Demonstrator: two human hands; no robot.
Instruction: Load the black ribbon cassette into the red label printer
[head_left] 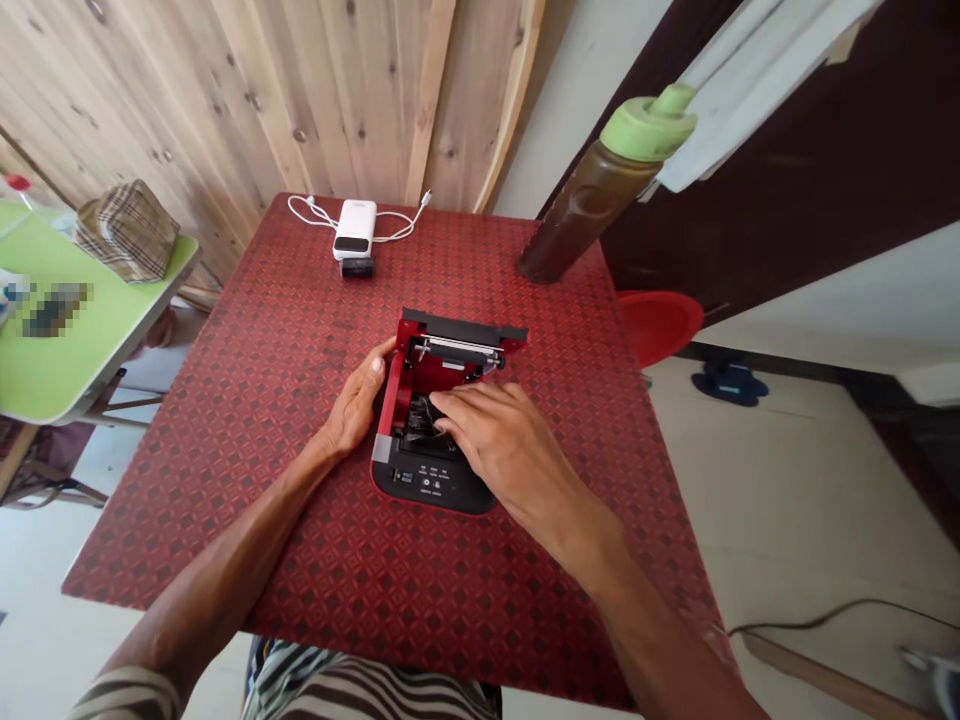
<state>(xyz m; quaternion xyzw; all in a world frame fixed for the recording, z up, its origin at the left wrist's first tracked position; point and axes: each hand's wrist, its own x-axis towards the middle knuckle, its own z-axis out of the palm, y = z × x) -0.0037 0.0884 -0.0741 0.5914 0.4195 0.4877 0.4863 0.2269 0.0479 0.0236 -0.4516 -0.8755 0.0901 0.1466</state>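
A small red and black printer (pixel 431 470) stands on the table, its lid (pixel 465 325) raised and a roller showing under it. My left hand (pixel 360 400) braces the printer's left side, with the thumb against the red wall and the fingertips round toward the back. My right hand (pixel 495 440) reaches over the printer's right side. Its thumb and fingers are pressed together above the inner compartment, by a black crinkled piece (pixel 420 420) inside. What the fingertips hold, if anything, is hidden by the hand.
Behind lie a white power bank (pixel 355 225) with a white cable and a small black roll (pixel 357 268). A tall brown bottle (pixel 577 205) with a green lid stands at the back right. A red stool (pixel 664 325) is beyond the right edge, a green table (pixel 112 300) to the left.
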